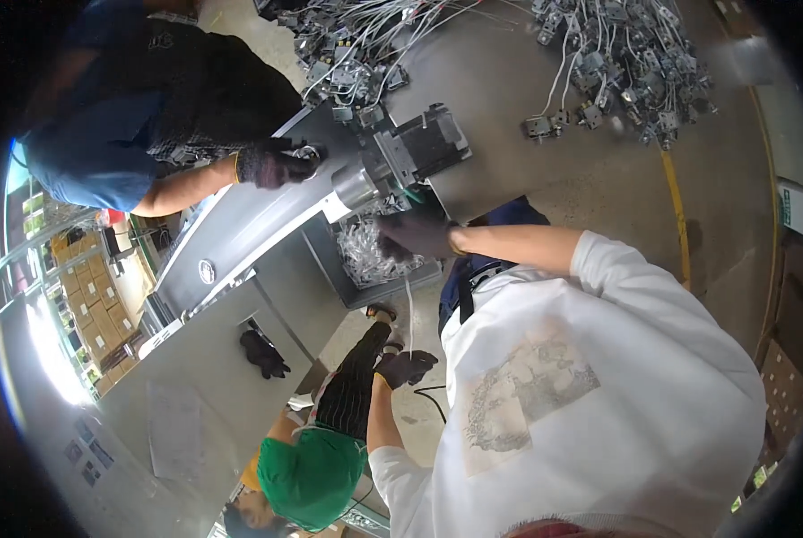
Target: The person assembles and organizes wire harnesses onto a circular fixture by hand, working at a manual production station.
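Note:
Both of my hands wear dark gloves. My left hand [406,368] is low beside the bin, its fingers closed on a thin white cable [409,309]. The cable runs up from it toward the bin's near edge. My right hand [415,235] hangs over the grey bin [385,292], bent fingers pointing left and down; what they grip is hidden. Clear and silvery small pieces [365,251] fill the bin, lying just under that hand. Right above is the end of a conveyor belt [240,215] with a dark motor [428,143].
Across the conveyor a co-worker's gloved hand [276,165] holds a round metal-looking piece [307,160]; another round piece [207,271] lies on the belt. Heaps of metal parts with white cables [634,72] spread at the far side. A person in green [312,480] is at lower left.

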{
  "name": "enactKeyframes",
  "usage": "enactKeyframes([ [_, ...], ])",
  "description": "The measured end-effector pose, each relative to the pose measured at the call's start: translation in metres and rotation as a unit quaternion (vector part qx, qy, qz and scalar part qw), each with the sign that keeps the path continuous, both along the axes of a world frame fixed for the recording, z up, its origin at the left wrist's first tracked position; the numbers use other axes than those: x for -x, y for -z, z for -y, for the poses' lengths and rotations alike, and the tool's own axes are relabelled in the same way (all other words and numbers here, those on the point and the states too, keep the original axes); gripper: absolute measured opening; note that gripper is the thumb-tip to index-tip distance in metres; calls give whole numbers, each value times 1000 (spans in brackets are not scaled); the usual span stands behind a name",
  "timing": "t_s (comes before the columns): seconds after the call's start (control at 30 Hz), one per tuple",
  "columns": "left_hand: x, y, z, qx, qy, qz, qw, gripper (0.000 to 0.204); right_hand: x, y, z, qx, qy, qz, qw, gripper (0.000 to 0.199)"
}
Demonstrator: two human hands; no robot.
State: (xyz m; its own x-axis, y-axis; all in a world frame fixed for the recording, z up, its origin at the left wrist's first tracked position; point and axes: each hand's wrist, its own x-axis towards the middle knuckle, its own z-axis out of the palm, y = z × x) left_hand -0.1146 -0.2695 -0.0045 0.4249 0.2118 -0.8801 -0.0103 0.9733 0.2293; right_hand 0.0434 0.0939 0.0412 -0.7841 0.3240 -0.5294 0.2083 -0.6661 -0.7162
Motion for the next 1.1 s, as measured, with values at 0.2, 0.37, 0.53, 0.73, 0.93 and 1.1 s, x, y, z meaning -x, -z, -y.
enactKeyframes([
  [0.2,-30,48,-38,-249,174,-286,909,34,-15,-27,-8,-111,-3,-22,994,54],
  [0.37,-26,112,-194,-439,126,-477,751,40,-28,-54,-27,-376,-148,69,912,53],
  [0.53,-26,45,-366,-633,-92,-425,641,30,-74,-75,-53,-358,-7,71,931,35],
  [0.73,-32,23,-370,-678,-21,-495,543,50,-93,-113,-74,-330,47,60,941,25],
  [0.93,-28,-34,-327,-394,-439,-181,787,33,-76,-117,-71,-402,43,31,914,25],
  [1.1,-34,-110,-286,-392,-503,-177,749,36,-27,-129,-57,-607,43,-135,782,81],
])
